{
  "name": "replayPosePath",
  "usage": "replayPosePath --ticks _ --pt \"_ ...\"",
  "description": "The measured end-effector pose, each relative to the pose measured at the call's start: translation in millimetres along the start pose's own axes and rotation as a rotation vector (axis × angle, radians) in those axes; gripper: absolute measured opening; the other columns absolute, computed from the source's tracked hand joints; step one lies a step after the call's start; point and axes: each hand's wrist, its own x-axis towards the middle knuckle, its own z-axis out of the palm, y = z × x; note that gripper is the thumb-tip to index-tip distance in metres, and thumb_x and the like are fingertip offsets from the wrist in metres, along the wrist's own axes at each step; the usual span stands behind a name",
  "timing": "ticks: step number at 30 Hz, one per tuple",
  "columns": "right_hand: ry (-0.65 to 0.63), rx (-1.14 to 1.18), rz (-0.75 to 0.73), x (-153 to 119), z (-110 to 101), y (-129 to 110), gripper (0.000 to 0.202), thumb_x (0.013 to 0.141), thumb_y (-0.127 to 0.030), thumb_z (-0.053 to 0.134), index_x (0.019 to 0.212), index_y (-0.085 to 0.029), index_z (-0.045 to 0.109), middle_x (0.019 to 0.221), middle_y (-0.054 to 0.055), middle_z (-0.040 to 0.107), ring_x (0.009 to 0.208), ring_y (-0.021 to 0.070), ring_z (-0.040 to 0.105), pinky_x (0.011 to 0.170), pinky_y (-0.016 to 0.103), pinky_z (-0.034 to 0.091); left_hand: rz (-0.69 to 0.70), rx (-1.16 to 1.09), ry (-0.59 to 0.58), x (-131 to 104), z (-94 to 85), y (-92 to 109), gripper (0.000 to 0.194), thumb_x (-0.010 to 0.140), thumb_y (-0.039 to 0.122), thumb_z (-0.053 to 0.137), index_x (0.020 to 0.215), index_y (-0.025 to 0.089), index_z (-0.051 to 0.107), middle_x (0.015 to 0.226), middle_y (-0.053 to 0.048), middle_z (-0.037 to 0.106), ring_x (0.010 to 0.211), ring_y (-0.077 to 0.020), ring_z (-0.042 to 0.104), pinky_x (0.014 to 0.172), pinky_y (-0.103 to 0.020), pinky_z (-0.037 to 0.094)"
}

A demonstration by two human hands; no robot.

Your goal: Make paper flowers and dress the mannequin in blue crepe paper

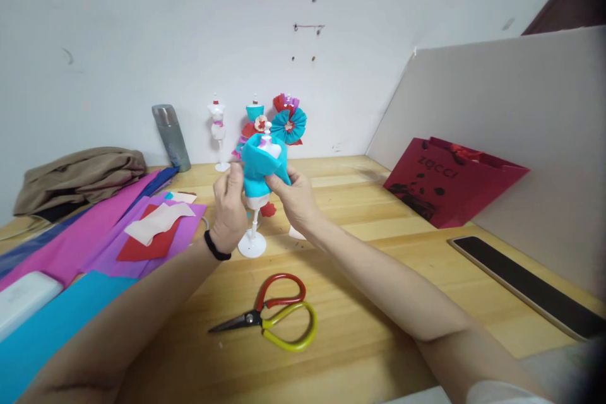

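Note:
A small white dress-form stand (pixel 253 243) stands upright on the wooden table. Turquoise fabric (pixel 258 167) is wrapped around its torso, loose at the top so the white neck and shoulder show. My left hand (pixel 230 205), with a black band at the wrist, is closed at the fabric's left edge, its thumb upright. On the other side my right hand (pixel 296 196) pinches the fabric, thumb in front and fingers behind. Scissors (pixel 250 319) with one red and one yellow handle lie in front of the stand, blades pointing left.
Several decorated dress forms (pixel 218 129) stand by the wall near a grey flask (pixel 171 139). Coloured fabric sheets (pixel 104 233) and a brown cloth (pixel 80 177) cover the left side. A red paper bag (pixel 449 183) and a dark flat phone-like slab (pixel 525 284) lie at right.

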Motion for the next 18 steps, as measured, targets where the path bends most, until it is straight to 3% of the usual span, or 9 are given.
replayPosePath --ticks 4,9,15,18 --pt "0.052 -0.053 -0.027 -2 1 -3 0.024 0.067 -0.039 0.074 0.079 -0.02 0.067 0.072 -0.002 0.065 0.069 0.0153 0.058 0.073 0.032 0.05 0.11 0.147 0.01 -7 3.7 1 0.028 0.082 0.048 0.073 0.078 0.021 0.064 0.071 0.0 0.062 0.066 -0.0147 0.054 0.063 -0.028 0.045" --pt "0.035 -0.049 -0.02 -1 0 -2 0.025 0.068 -0.04 0.074 0.081 -0.019 0.067 0.074 -0.002 0.065 0.071 0.0151 0.058 0.075 0.031 0.05 0.121 0.194 0.057 -3 5.9 2 0.019 0.077 0.035 0.078 0.078 0.02 0.067 0.069 0.001 0.064 0.065 -0.0147 0.056 0.062 -0.027 0.046" --pt "-0.117 0.074 0.01 7 -9 -2 0.039 0.071 -0.057 0.073 0.085 -0.022 0.068 0.087 0.002 0.07 0.083 0.0186 0.064 0.084 0.035 0.053 0.117 0.235 0.045 10 -0.8 7 0.02 0.077 0.037 0.078 0.073 0.018 0.071 0.065 0.0 0.065 0.058 -0.0138 0.053 0.056 -0.027 0.045" --pt "-0.107 0.076 0.015 13 -16 8 0.047 0.079 -0.066 0.061 0.094 -0.022 0.067 0.098 0.005 0.072 0.091 0.0204 0.066 0.083 0.037 0.056 0.105 0.285 0.047 18 -6.7 13 0.023 0.075 0.037 0.079 0.067 0.017 0.07 0.06 0.001 0.063 0.054 -0.0127 0.05 0.052 -0.026 0.041"
